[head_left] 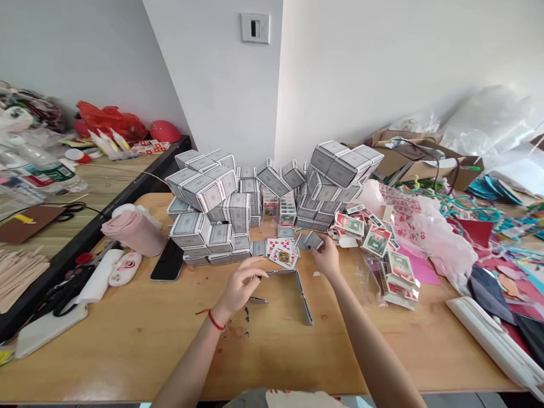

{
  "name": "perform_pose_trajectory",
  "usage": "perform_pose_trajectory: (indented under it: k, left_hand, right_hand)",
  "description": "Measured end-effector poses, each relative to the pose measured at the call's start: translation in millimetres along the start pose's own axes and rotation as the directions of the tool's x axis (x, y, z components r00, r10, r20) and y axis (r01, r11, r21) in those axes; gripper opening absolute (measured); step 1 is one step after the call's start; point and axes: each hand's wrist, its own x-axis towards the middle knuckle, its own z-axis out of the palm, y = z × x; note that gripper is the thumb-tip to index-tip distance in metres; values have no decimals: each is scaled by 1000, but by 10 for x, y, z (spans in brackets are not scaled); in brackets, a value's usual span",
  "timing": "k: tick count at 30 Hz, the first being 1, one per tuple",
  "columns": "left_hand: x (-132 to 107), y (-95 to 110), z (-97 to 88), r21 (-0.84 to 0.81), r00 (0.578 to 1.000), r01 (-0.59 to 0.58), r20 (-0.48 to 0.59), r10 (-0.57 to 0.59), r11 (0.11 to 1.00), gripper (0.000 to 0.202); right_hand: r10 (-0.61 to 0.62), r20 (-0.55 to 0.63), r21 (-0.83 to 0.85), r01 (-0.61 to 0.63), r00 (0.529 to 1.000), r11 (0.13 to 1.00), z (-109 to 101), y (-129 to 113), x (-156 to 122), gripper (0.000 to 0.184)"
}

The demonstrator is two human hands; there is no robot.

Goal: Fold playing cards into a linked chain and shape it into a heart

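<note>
My right hand (328, 259) has its fingers closed on a grey-backed playing card (313, 241) beside a few others on the table. My left hand (241, 288) hovers with fingers stretched out at the left corner of an angled strip of folded cards (304, 294) standing on edge; whether it touches the strip is hard to tell. Under that hand lies a small folded card piece (258, 300). Between the hands, face-up red cards and a picture card (284, 256) lie beyond the strip. Behind them rise stacks of card-built blocks on the left (208, 187) and right (340, 170).
Opened card boxes (376, 239) and a plastic bag (425, 226) lie to the right, with a long white case (495, 340) nearer the edge. On the left are a phone (166, 262), a pink roll (135, 231) and black-handled scissors (70, 292).
</note>
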Motion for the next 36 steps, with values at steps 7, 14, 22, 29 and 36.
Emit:
perform_pose_trajectory:
  k: [7,14,22,29,36]
  left_hand:
    - [589,234,193,145,910,-240,377,170,960,48]
    - [940,148,383,305,786,-361,607,112,881,25]
    - [956,82,91,475,945,-200,325,41,857,22]
    - [411,147,-33,406,988,-154,70,138,901,19]
    - [-214,218,160,402,934,-318,288,210,859,17]
  right_hand:
    - [281,92,435,-293,955,852,-340,68,-458,33]
    - [425,185,577,-448,886,683,-482,101,-783,38]
    - [461,164,634,-451,872,629,-464,183,-871,38]
    - [438,154,699,-411,886,585,-484,200,-933,53]
    - [415,169,633,-421,894,649,-444,202,-915,44]
